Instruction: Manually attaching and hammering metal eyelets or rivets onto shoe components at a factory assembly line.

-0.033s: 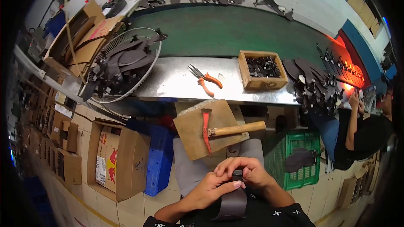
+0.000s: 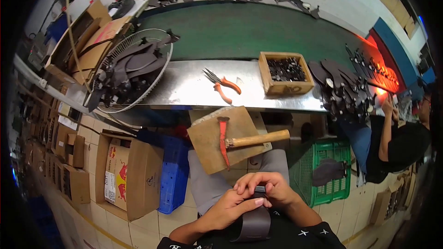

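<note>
Belt point(image 2: 221, 32) green | steel ledge point(image 2: 184, 92) | tiled floor point(image 2: 143, 231) | left grip point(image 2: 233, 206), right grip point(image 2: 275, 189) curled round dark piece point(image 2: 255, 226)

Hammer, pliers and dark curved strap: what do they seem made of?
Hammer: handle looks wooden, pale, matte; head likely metal, red-painted, dark at one end. Pliers: grey nose, probably steel; smooth orange grips, perhaps plastic. Dark curved strap: satin sheen, perhaps leather or rubber.

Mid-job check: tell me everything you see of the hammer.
The hammer has a worn red, metal-looking head, dark and broad at its far end and narrowing toward the near end. Its light, wooden-looking handle is darker beside the head. Unheld, it lies on the brown board, the handle pointing right, slightly away from the person, its end reaching past the board's edge.
</note>
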The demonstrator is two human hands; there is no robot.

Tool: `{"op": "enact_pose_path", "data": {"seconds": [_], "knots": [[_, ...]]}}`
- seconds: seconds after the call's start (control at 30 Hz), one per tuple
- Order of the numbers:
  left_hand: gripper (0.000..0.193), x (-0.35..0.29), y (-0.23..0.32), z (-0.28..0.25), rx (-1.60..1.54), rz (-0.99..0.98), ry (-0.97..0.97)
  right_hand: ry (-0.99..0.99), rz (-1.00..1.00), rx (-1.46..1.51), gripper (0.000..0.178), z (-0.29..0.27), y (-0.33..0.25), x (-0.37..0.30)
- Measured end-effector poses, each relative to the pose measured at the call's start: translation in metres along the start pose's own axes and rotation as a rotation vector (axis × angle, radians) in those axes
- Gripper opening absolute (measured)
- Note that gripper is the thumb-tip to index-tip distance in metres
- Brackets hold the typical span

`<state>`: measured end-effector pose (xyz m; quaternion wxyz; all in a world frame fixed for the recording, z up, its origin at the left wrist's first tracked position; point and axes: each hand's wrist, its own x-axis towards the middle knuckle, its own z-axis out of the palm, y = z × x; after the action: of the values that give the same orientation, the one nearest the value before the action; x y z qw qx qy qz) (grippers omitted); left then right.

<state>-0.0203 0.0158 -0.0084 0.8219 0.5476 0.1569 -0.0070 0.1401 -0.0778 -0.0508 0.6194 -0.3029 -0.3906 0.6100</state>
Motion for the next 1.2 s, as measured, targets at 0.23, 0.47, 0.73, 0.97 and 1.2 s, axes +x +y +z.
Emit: {"op": "enact_pose_path", "data": {"seconds": [0.23,0.47,0.73,0.97,1.2], "knots": [[0.034,0.009,-0.005,0.014,-0.396,-0.123,-0.146,0.115,0.081,0.195,0.061,0.007,-0.007,-0.007],[0.036,0.010,-0.001,0.023,-0.371,-0.138,-0.105,0.090,0.042,0.222,0.059,0.003,-0.008,-0.010],[0.033,0.013,0.002,0.032,-0.395,-0.172,-0.092,0.123,0.001,0.262,0.055,0.005,-0.015,-0.019],[0.024,0.011,0.000,0.038,-0.401,-0.220,-0.019,0.153,0.127,0.324,0.054,0.006,-0.021,-0.026],[0.033,0.017,-0.004,0.038,-0.351,-0.176,-0.073,0.126,0.017,0.281,0.057,-0.003,-0.010,-0.026]]}}
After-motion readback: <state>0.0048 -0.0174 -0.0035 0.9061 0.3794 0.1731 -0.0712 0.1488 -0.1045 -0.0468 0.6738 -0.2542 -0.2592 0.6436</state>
